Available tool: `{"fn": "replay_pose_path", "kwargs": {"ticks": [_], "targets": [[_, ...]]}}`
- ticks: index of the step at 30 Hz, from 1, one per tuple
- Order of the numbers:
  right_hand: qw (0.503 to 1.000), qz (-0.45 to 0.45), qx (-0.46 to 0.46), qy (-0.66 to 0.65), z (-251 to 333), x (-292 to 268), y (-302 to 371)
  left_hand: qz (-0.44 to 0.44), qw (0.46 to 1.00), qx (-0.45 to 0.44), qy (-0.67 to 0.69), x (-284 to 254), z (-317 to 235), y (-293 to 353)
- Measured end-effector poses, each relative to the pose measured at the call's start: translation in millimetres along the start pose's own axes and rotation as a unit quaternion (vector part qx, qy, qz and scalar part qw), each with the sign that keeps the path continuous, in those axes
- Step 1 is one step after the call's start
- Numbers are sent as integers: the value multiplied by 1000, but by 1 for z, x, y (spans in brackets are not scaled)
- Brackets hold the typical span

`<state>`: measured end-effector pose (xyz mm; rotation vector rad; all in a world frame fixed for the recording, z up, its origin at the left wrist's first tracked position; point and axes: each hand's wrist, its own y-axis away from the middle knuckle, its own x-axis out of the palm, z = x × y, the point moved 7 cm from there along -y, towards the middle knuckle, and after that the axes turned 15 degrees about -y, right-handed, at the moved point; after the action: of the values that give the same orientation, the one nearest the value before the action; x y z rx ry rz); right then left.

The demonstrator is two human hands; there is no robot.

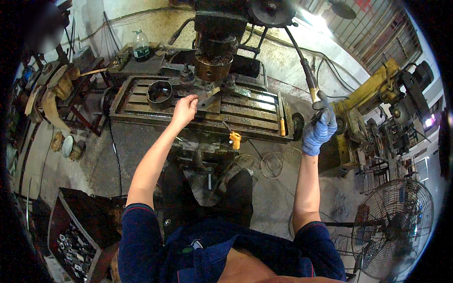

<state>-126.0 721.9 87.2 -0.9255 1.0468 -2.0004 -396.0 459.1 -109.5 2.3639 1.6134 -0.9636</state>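
My bare left hand (185,109) is closed, fingertips pinched together over the front part of the slotted machine table (163,111). Just beyond the fingertips lies a small grey metal-looking piece (206,100) with a tan end; what the pinch holds is too small to make out. In a blue knitted glove, my right hand (321,125) is wrapped round the grip end of a long feed lever (307,75). That lever slopes down from the drilling or milling machine head (219,23). Below the head, the round, dirty spindle part (213,65) hangs over the table.
A dark round pan (160,93) stands on the table's left side. A yellow-handled tool (282,126) lies at its right end, and a yellow fitting (235,140) juts from the front. A bin of metal parts (75,247) sits lower left; a caged fan (392,228) stands lower right.
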Motion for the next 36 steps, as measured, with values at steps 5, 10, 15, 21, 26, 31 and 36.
{"fn": "replay_pose_path", "kwargs": {"ticks": [5, 10, 15, 21, 26, 31, 36], "targets": [[1000, -2, 16, -2, 16, 15, -11, -23, 997, 41, -66, -7, -1, 0], [1000, 1, -4, 25, 20, 14, -19, -6, 995, 25, -97, -15, -12, 3], [999, 24, -28, 22, 33, 18, -29, -56, 991, 33, -121, -12, -9, 2], [1000, -12, -20, 0, 45, 23, -41, -53, 987, 55, -144, -9, 12, -9], [998, -29, -63, -6, 54, 18, -47, -8, 993, 14, -114, -6, -2, -8], [988, 36, -146, 38, 65, 32, -60, 9, 995, -1, -94, -5, -15, -4], [984, 43, -167, 43, 68, 43, -87, -11, 998, -6, -67, 2, -2, -11]]}}
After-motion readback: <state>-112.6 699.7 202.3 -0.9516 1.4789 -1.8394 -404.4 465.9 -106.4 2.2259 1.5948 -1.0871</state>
